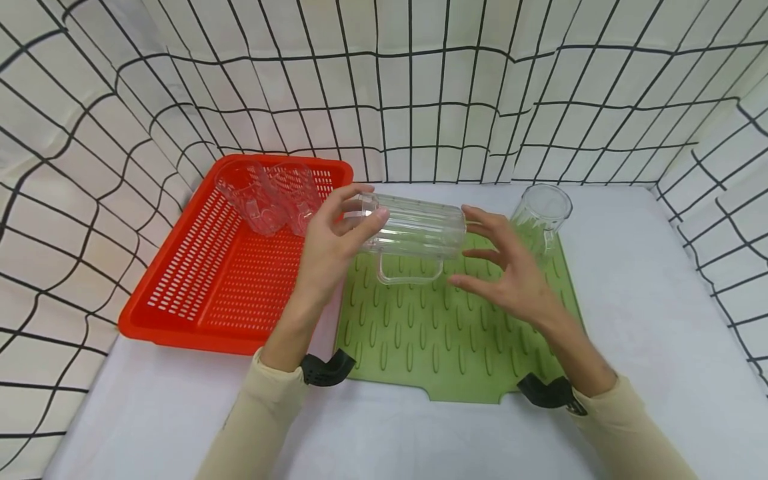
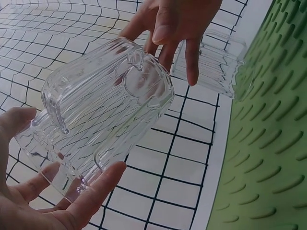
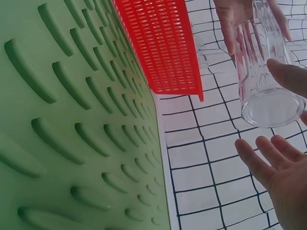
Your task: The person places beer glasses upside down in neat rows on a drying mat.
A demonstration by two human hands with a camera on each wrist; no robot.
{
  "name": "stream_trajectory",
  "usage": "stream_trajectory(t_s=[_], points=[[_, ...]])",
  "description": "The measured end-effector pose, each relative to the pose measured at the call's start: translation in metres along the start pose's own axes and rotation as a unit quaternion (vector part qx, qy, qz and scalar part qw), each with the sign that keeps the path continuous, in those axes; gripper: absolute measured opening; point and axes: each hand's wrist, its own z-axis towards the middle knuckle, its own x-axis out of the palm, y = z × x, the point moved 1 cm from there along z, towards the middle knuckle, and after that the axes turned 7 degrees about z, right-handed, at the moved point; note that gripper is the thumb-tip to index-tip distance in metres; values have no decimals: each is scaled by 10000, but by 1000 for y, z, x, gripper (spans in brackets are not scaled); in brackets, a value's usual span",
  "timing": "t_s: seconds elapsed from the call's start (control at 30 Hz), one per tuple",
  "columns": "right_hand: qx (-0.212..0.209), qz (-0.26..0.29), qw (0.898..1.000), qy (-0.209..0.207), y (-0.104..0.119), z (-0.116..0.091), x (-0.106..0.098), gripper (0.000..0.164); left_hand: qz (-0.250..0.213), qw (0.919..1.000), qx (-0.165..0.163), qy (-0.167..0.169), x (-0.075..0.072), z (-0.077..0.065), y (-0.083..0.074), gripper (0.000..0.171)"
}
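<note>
A clear glass mug (image 1: 414, 227) lies sideways in the air above the green mat (image 1: 396, 333), its handle (image 1: 411, 280) toward the person. My left hand (image 1: 327, 247) grips the mug's left end between thumb and fingers. Around the other end, my right hand (image 1: 516, 273) has its fingers spread, with the fingertips right at the glass. In the right wrist view, the round end of the mug (image 3: 259, 72) faces the right hand's spread fingers (image 3: 264, 172). The left wrist view shows the left fingers (image 2: 100, 189) round the mug's near end.
To the left stands a red perforated basket (image 1: 135, 327) with clear glass mugs (image 1: 258, 210) leaning at its back. Another glass mug (image 1: 543, 203) stands at the mat's back right corner. Behind and at both sides rises a white cloth with a black grid (image 1: 420, 87).
</note>
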Motion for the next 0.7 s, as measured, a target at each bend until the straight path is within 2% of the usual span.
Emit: stream_trajectory(t_s=[0.13, 0.27, 0.5, 0.7], points=[[62, -161, 9998, -58, -1, 1, 2, 103, -59, 10000, -30, 64, 5, -1, 0, 48], [95, -80, 9999, -96, -1, 2, 2, 104, -168, 9997, -86, 141, 9, -2, 1, 47], [-32, 434, 9989, -175, -3, 4, 2, 101, -243, 9995, -110, 180, 14, -3, 2, 43], [-254, 1062, 9940, -108, -5, 6, 2, 94, -254, 9995, -108, 128, 17, -4, 2, 45]])
